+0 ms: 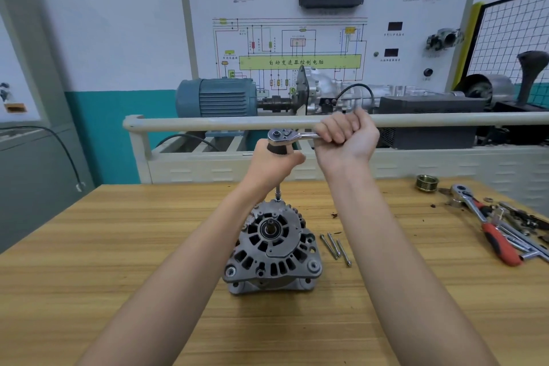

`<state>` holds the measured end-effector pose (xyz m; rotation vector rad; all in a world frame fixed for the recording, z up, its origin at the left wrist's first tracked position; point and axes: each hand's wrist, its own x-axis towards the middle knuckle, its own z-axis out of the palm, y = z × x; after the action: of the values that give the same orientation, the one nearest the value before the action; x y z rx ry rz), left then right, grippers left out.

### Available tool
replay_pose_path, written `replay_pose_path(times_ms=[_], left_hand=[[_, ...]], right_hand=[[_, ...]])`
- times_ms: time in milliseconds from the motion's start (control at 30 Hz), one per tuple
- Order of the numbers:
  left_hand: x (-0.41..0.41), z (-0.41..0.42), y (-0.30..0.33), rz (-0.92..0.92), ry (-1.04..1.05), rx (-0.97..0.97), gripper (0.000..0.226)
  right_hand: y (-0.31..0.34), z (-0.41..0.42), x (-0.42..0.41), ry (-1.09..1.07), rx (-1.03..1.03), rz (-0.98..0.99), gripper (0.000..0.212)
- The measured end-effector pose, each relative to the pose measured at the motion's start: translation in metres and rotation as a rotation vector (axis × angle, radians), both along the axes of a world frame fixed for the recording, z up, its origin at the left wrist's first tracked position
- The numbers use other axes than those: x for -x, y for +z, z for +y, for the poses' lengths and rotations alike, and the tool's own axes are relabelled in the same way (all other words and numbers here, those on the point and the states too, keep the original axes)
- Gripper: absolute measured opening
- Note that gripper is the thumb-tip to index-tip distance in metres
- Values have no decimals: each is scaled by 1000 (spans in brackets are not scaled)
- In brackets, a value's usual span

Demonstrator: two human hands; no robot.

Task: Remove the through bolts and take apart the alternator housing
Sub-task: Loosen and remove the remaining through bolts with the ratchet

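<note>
A grey alternator [273, 246] stands on the wooden table [118, 246] with its shaft end facing up. A long extension bar [278, 194] rises from a bolt at its far rim to a chrome ratchet [285, 136]. My left hand [276, 163] grips the black upper part of the extension just under the ratchet head. My right hand [346, 135] is curled around the ratchet handle, which points right. Three long through bolts [335, 248] lie on the table just right of the alternator.
A brass-coloured pulley [427, 183] sits at the back right. A red-handled ratchet [487, 226] and several loose tools and small parts lie at the right edge. Behind the table stands a railed bench [208, 122] with a blue motor and a gearbox.
</note>
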<state>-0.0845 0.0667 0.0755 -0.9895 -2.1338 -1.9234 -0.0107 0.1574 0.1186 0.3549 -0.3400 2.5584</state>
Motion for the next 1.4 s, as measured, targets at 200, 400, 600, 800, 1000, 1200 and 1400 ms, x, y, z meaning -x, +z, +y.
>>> replay_pose_path(times_ms=[200, 400, 600, 800, 1000, 1200, 1400], left_hand=[[3, -8, 7, 8, -276, 140, 45], [5, 3, 0, -64, -114, -35, 48], [-2, 14, -3, -33, 63, -125, 19], [6, -5, 1, 25, -228, 49, 42], [7, -1, -2, -6, -246, 60, 50], [-1, 16, -5, -55, 102, -151, 31], [-1, 6, -5, -3, -16, -80, 33]], right_hand=[[26, 28, 28, 406, -115, -115, 53], [4, 14, 13, 151, 22, -7, 57], [-17, -6, -10, -142, 41, 58, 56], [19, 24, 18, 271, -50, -101, 51], [24, 26, 31, 411, -121, -120, 53], [-10, 3, 1, -26, 56, 34, 58], [-3, 6, 0, 13, 17, 11, 59]])
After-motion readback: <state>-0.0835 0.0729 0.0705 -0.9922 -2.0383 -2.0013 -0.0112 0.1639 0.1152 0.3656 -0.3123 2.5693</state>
